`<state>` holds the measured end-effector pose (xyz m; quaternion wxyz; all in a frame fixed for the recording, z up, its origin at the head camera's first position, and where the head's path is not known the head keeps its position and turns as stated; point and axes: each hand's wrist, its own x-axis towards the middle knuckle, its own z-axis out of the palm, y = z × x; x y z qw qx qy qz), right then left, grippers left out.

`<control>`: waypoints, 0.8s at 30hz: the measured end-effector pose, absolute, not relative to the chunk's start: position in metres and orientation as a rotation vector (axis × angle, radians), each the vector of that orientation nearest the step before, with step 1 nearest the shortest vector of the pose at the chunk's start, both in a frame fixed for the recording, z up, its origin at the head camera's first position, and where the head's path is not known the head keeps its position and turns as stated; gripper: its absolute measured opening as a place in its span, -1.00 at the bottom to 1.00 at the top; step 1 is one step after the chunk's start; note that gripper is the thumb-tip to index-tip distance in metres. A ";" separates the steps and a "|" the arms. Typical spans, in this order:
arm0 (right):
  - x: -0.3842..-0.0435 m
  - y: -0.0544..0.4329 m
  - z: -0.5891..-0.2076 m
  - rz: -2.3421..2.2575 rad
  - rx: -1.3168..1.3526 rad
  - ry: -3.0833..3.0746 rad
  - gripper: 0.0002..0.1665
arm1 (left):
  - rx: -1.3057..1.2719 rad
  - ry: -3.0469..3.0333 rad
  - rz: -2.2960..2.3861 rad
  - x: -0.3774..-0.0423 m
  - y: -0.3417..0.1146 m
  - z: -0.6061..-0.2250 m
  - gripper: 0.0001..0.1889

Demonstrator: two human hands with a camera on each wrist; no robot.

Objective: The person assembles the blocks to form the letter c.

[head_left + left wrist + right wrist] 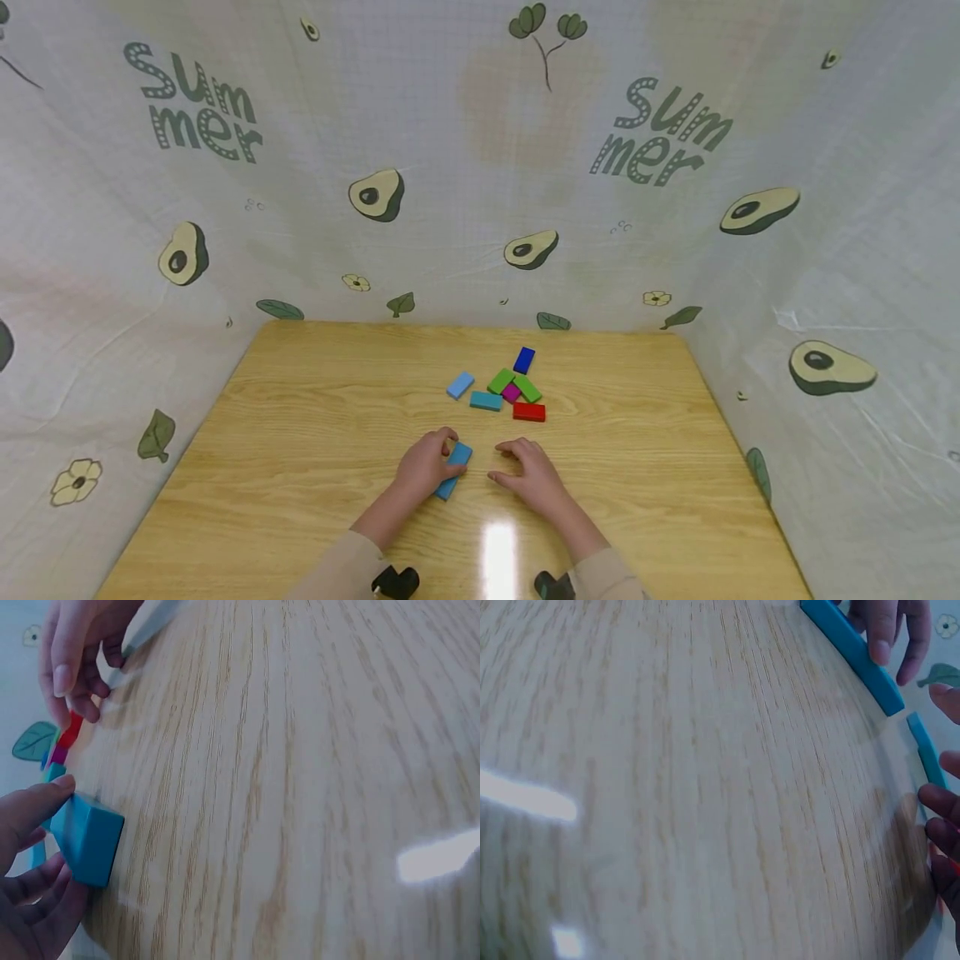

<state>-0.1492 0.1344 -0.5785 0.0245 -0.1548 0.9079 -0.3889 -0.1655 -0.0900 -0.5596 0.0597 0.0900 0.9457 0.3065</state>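
Observation:
My left hand [427, 463] pinches a blue block [462, 453], thumb on one side and fingers on the other. In the left wrist view, the thumb lies on the upper edge of this block [90, 836] and the fingers are against its lower side. The right wrist view shows it as a long flat piece [859, 660] low on the wooden table. A short gap to the right, my right hand [531, 477] hovers over the table with loosely bent fingers and nothing between them.
Beyond the hands lie a teal block [486, 402], a light blue block [461, 385], a red block [528, 412], a dark blue block [524, 360], a magenta block [512, 392] and two green blocks [500, 381]. A printed cloth [450, 125] hangs around the wooden table [315, 400].

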 end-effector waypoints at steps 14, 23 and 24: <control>-0.145 0.134 -0.579 -1.228 -0.479 2.813 -0.46 | 0.443 2.614 1.115 -0.155 -0.109 -0.562 -0.20; -0.143 0.136 -0.584 -1.265 -0.494 2.812 -0.48 | 0.601 2.579 0.975 -0.155 -0.119 -0.559 -0.08; -0.143 0.136 -0.585 -1.263 -0.495 2.811 -0.48 | 0.627 2.589 0.938 -0.156 -0.121 -0.558 -0.07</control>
